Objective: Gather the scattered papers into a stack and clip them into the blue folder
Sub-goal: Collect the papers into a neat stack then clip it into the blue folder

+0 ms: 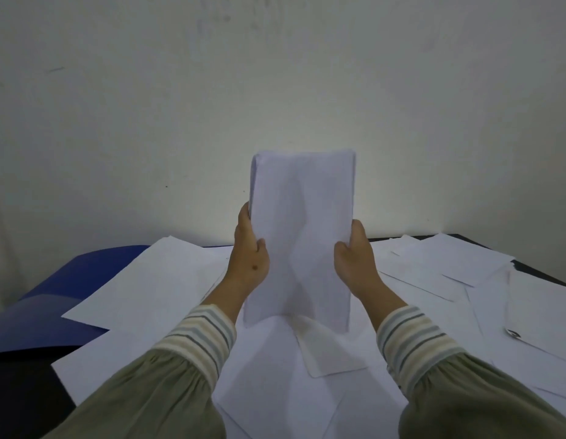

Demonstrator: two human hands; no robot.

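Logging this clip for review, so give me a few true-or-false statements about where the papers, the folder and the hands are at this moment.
1. Both hands hold a stack of papers upright. True: the left hand grips its left edge, the right hand its right edge.
2. The blue folder lies on the person's right. False: it lies at the left, partly under loose sheets.
3. Loose sheets lie spread on the table. True.
4. The stack is already clipped into the folder. False: it is held above the table, apart from the folder.
5. The stack's lower edge is near the sheets below it. True.
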